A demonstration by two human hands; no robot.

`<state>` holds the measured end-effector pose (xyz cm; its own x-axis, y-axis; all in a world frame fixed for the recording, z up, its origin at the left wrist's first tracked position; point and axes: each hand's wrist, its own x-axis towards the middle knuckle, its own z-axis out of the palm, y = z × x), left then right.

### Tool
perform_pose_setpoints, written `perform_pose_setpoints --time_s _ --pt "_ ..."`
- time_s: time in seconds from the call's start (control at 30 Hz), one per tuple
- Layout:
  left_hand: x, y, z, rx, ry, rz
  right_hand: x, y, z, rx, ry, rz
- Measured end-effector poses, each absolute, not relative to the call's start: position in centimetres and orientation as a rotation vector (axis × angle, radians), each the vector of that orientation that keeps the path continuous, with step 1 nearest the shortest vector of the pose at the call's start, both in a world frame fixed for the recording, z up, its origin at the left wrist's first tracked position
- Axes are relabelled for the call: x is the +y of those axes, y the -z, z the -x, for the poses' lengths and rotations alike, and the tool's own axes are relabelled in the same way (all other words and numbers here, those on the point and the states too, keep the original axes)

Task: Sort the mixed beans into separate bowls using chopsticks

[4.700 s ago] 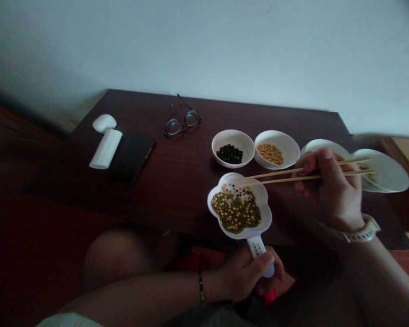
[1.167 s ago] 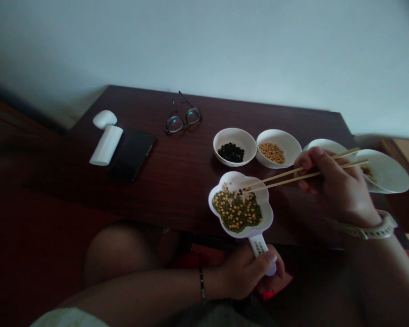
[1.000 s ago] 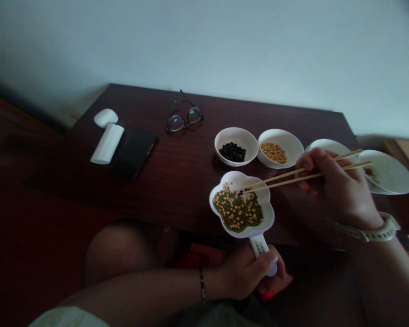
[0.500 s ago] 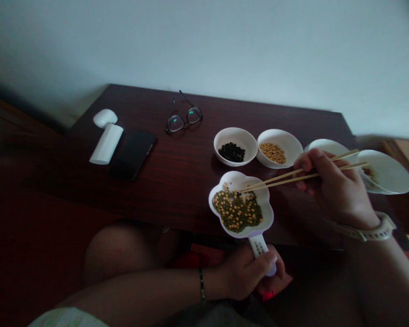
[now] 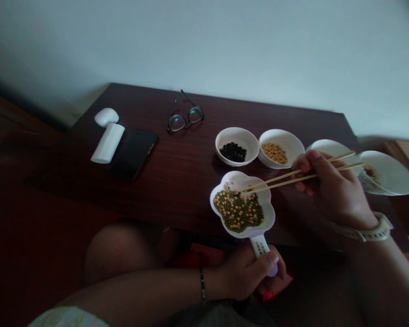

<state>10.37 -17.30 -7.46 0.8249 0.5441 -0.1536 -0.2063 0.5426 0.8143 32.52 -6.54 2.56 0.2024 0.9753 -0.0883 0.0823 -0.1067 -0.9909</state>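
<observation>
My left hand (image 5: 255, 272) is closed round the handle of a white flower-shaped scoop (image 5: 267, 204), held over the table's front edge. Inside it lie mixed green and yellow beans (image 5: 238, 211). My right hand (image 5: 337, 188) grips a pair of wooden chopsticks (image 5: 286, 178), whose tips reach down among the beans near the scoop's far side. Whether the tips pinch a bean I cannot tell. Just beyond the scoop stand a white bowl (image 5: 221, 156) with black beans (image 5: 233, 152) and another white bowl (image 5: 295, 141) with yellow beans (image 5: 274, 153).
Two more white bowls, one partly behind my right hand (image 5: 327, 146) and one farther right (image 5: 391, 172), stand on the dark table (image 5: 180, 163). Eyeglasses (image 5: 186, 120), a black phone (image 5: 133, 154) and a white handheld fan (image 5: 108, 143) lie to the left. A wall (image 5: 204, 50) rises behind.
The view has shifted very slightly. My right hand and the chopsticks have moved a little left relative to the bowls, and the tips stay in the scoop.
</observation>
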Motion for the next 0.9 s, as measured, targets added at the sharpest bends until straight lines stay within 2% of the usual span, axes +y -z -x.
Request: perform_pose_setpoints --time_s 0.27,0.57,0.9 --pt "-17.4 7.5 -10.3 0.413 -0.478 -0.857 -4.9 -2.3 -32.9 -0.76 -0.989 1.107" --pt "-17.3 7.2 -10.4 0.382 -0.478 -0.846 -4.0 -1.4 -33.8 -0.779 -0.88 1.106" --pt "-17.4 7.4 -10.0 0.444 -0.442 -0.906 -5.9 -2.6 -32.8 -0.963 -1.121 1.36"
